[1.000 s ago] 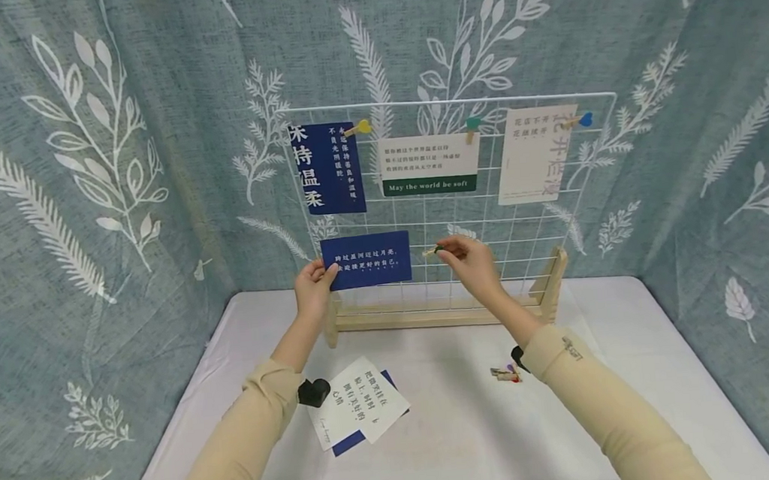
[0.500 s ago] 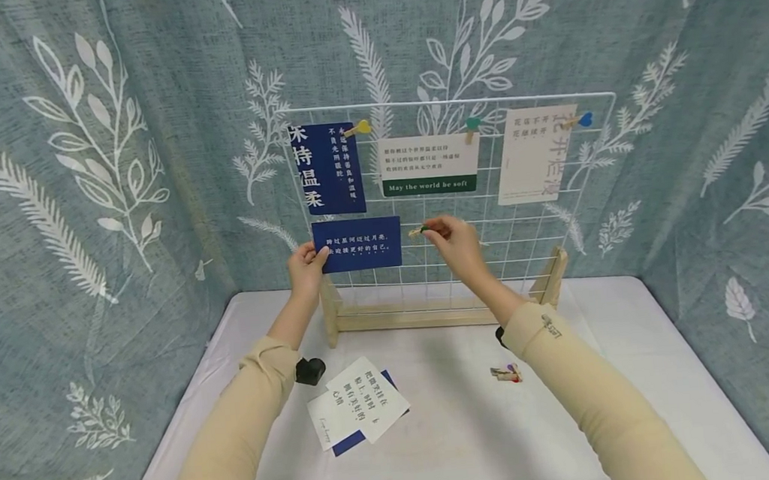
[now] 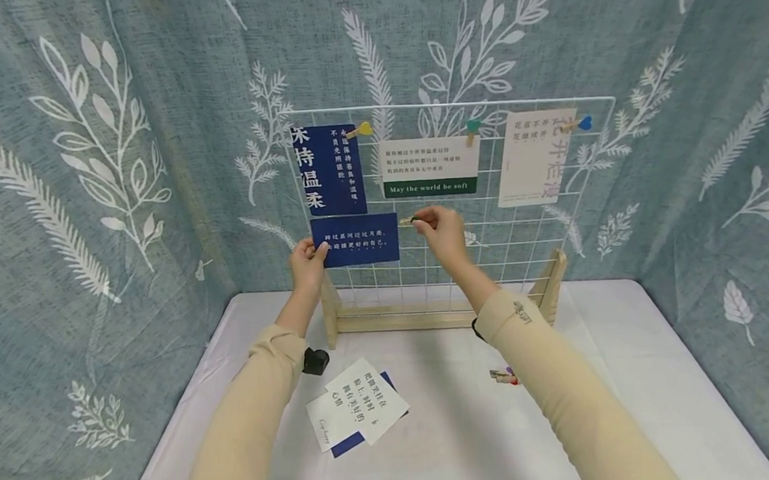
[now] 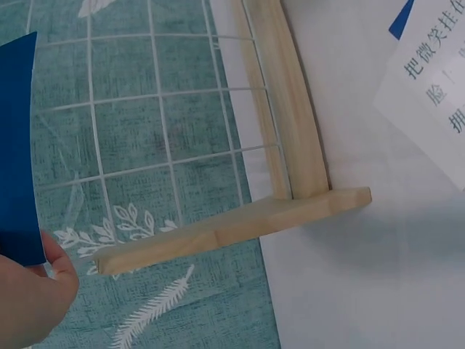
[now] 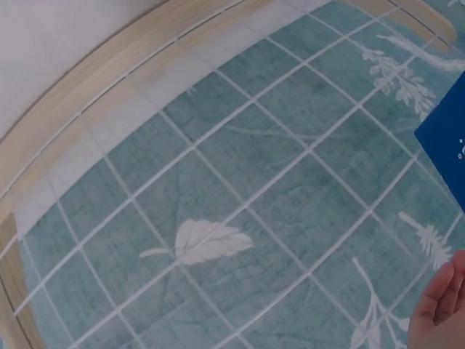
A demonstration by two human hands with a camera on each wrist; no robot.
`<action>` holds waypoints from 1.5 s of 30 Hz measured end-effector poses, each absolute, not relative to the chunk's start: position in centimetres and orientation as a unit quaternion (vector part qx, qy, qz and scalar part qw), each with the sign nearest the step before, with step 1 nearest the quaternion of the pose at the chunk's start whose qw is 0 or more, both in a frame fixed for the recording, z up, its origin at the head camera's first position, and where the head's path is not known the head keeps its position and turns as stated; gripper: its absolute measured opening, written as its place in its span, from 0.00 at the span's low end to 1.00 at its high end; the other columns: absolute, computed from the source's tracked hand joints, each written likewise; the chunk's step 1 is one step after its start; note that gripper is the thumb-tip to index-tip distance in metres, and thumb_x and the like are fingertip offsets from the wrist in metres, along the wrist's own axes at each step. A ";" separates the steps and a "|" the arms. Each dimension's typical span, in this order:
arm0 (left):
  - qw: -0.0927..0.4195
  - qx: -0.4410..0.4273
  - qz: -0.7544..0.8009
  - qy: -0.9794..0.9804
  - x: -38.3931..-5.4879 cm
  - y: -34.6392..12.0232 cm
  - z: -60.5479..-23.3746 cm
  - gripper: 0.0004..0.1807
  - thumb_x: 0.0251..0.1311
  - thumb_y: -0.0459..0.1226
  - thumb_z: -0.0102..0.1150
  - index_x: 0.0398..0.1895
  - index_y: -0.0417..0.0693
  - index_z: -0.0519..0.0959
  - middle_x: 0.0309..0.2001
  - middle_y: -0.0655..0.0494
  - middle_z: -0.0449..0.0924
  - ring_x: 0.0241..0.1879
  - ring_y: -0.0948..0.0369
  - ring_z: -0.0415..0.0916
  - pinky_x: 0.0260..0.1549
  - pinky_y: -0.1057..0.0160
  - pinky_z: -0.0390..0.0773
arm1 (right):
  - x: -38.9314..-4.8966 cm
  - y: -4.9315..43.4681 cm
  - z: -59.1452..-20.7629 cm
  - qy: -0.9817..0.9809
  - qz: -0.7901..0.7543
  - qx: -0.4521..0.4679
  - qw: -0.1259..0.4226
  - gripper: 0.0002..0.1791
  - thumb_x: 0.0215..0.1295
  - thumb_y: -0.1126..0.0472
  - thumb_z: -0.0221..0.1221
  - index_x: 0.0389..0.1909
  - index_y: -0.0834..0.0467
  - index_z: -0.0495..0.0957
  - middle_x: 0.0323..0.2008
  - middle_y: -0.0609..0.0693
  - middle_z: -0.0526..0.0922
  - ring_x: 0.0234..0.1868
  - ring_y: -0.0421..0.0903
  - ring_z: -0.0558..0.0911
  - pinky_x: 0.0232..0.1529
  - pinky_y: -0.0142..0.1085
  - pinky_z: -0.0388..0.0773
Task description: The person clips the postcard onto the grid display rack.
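My left hand pinches the left edge of a blue card with white writing, held up against the lower left of a white wire grid. Thumb in front, fingers behind, as the head view shows. My right hand pinches a small wooden clothespin with a dark green end, its tip right at the card's upper right corner. In the left wrist view the card stands at the left edge, over the hand. The right wrist view catches the card's corner and some fingers; the clothespin is out of frame there.
Three cards hang along the grid's top: a blue card, a white and green card and a pale card, each with a heart clothespin. Loose cards and several clothespins lie on the table. Wooden feet support the grid.
The left hand has raised the blue card and shifted it slightly left, just under the hanging blue card. The right hand has moved up and left, bringing the clothespin to the card's upper right corner.
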State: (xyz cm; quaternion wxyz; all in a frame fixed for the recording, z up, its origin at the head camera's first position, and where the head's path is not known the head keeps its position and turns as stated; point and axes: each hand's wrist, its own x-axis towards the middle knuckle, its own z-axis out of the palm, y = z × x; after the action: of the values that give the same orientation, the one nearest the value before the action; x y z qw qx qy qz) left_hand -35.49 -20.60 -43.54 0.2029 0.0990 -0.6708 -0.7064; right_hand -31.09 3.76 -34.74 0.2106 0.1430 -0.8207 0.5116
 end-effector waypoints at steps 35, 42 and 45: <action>0.266 0.069 -0.689 -0.671 -59.2 -28.7 -62.8 0.20 0.47 0.48 0.70 0.42 0.53 0.78 0.34 0.52 0.84 0.33 0.57 0.81 0.30 0.64 0.81 | -32.4 1.1 -33.8 -0.807 0.539 0.084 0.228 0.08 0.60 0.71 0.59 0.35 0.75 0.79 0.32 0.68 0.83 0.31 0.61 0.84 0.29 0.33 0.82; 0.320 0.083 -0.667 -0.668 -57.5 -27.7 -61.7 0.22 0.44 0.51 0.71 0.41 0.53 0.79 0.34 0.52 0.82 0.34 0.58 0.78 0.32 0.64 0.80 | -32.1 0.7 -34.2 -0.807 0.544 0.059 0.219 0.10 0.63 0.67 0.58 0.39 0.71 0.79 0.33 0.65 0.84 0.29 0.59 0.85 0.22 0.27 0.77; 0.345 0.093 -0.657 -0.664 -54.5 -26.6 -59.8 0.22 0.41 0.55 0.71 0.38 0.56 0.80 0.33 0.56 0.80 0.33 0.62 0.76 0.33 0.68 0.78 | -31.8 0.6 -34.5 -0.818 0.527 0.050 0.225 0.11 0.64 0.65 0.57 0.42 0.68 0.80 0.34 0.62 0.85 0.27 0.56 0.85 0.19 0.25 0.71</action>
State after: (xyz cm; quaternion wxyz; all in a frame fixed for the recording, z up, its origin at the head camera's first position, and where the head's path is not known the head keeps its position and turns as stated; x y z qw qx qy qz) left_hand -54.47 -26.56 -59.84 0.3455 0.0927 -0.6640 -0.6566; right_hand -31.84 0.64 -34.47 0.2252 0.0503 -0.8176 0.5274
